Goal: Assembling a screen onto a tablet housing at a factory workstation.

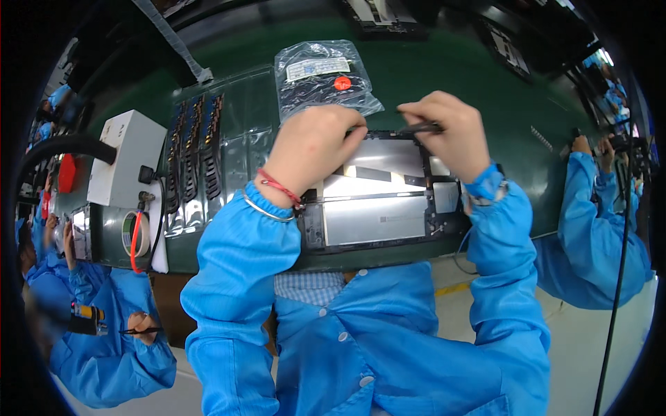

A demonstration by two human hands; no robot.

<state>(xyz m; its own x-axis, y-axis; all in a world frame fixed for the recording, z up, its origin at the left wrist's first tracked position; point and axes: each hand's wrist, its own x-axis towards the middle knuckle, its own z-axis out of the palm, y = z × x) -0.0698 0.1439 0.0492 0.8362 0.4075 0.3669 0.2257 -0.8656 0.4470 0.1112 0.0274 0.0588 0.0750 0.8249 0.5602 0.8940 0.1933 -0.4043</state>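
Note:
An opened flat electronic device [374,221], with silver battery panels in a black frame, lies on the green table in front of me. My left hand [320,142] is over its far left corner. Its fingers are curled together, and what they hold, if anything, is hidden. Above the far right part of the frame, my right hand [449,128] grips a dark slender tool that looks like tweezers [420,127], pointing left along the far edge. A clear plastic bag [322,78] with a white label and an orange round sticker lies just beyond my left hand.
Strips of dark circuit boards [194,149] lie on a clear sheet at left. Beside them stand a white box [125,158], a tape roll [136,234] and a red-orange cable [137,243]. Co-workers in blue sit at left [104,333] and right [590,229]. More devices [506,47] lie far off.

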